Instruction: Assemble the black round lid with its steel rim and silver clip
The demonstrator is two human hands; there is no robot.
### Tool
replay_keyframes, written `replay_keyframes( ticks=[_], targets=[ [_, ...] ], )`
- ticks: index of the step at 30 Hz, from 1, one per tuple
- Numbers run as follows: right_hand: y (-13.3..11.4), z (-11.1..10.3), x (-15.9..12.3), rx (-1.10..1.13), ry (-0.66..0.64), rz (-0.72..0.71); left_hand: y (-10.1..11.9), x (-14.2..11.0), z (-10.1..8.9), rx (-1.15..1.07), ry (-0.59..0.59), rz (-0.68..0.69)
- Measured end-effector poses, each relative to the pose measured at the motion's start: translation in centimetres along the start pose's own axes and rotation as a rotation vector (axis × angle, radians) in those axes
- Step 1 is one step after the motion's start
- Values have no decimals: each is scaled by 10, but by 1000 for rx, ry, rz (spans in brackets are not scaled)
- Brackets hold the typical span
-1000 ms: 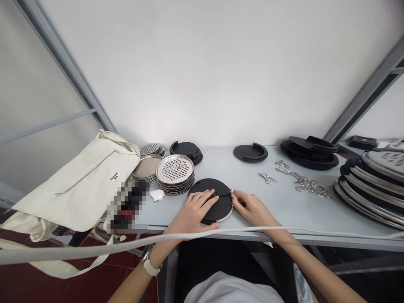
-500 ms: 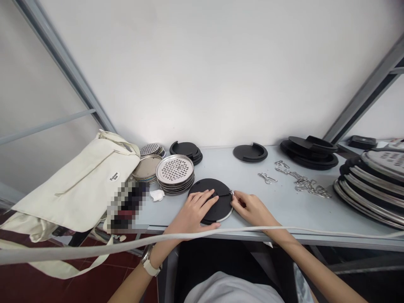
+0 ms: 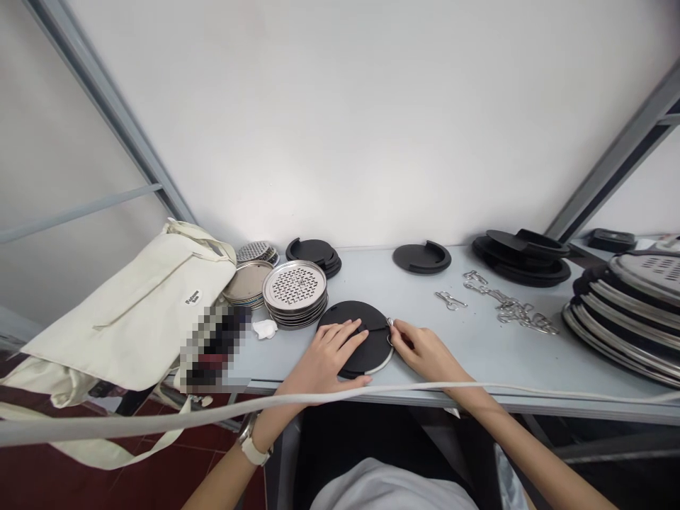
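Containers: cream bag [image 3: 138,304] sits at the table's left end, its near side gaping. Stuff inside is dark with a bit of red, pixelated, can't ID it. Black trays [image 3: 523,262] are piled at the back right, flat pieces on top.

Black disc [image 3: 377,341] lies flat near the front edge of the tabletop [image 3: 467,361], in front of me, just right of the grater stack [image 3: 295,287]. It's round, so no long axis. Its seam runs from about centre out to the right, almost sideways, ending at the rim by the metal clip [image 3: 390,323]. Pale strip follows the near-right rim. Clip mostly hidden by my fingers, can't tell its long axis.

My left hand [image 3: 330,353] is spread flat on the disc, gripping nothing. My right hand [image 3: 422,347] has thumb and fingertips pinched on the clip. Loose wire clips [image 3: 518,312] lie further right.
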State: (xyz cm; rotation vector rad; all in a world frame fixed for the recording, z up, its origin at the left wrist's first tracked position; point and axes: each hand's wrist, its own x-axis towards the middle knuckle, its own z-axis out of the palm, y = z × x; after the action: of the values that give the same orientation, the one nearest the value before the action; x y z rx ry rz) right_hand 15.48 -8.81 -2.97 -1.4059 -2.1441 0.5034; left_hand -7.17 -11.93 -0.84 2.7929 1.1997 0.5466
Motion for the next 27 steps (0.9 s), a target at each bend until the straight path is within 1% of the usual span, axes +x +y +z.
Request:
replay_keyframes(
  ticks=[27],
  targets=[
    [-3, -3, -1, 31, -26, 17, -2, 0, 1, 4, -1, 16]
  ],
)
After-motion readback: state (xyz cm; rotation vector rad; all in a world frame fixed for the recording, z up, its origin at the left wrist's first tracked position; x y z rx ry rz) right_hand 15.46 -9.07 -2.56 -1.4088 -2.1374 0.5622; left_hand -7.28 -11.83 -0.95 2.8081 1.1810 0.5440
